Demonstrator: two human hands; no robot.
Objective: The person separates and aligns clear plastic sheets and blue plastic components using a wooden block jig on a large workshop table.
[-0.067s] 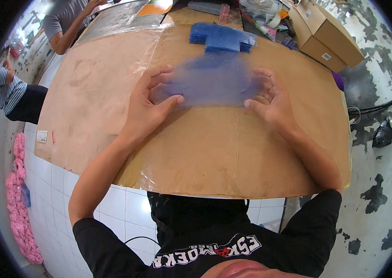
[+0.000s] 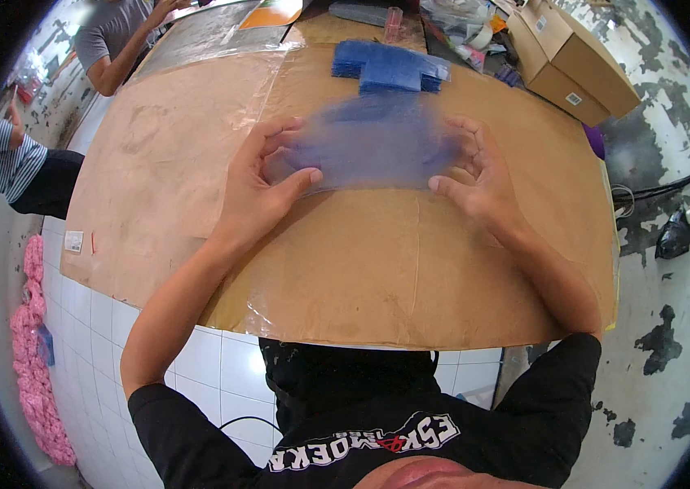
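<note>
Between my two hands is a translucent blue bundle (image 2: pixel 373 151), seemingly thin plastic sheets or pouches; its middle is blurred, so I cannot tell the exact kind. My left hand (image 2: pixel 273 163) grips its left edge, thumb along the near side and fingers curled behind. On the opposite edge, my right hand (image 2: pixel 479 167) holds it the same way, fingertips partly hidden by the blur. Just beyond it lies a neat stack of darker blue flat plastic pieces (image 2: pixel 390 67), some layers set crosswise. Both hands are over the brown-covered table (image 2: pixel 345 269).
An open cardboard box (image 2: pixel 573 69) stands at the far right, beside a heap of plastic wrappings (image 2: pixel 463 24). At the far edge are a small clear pink cup (image 2: pixel 394 24) and an orange sheet (image 2: pixel 273 12). Two people (image 2: pixel 116 49) are at the left. Pink bundled material (image 2: pixel 31 350) lies along the floor.
</note>
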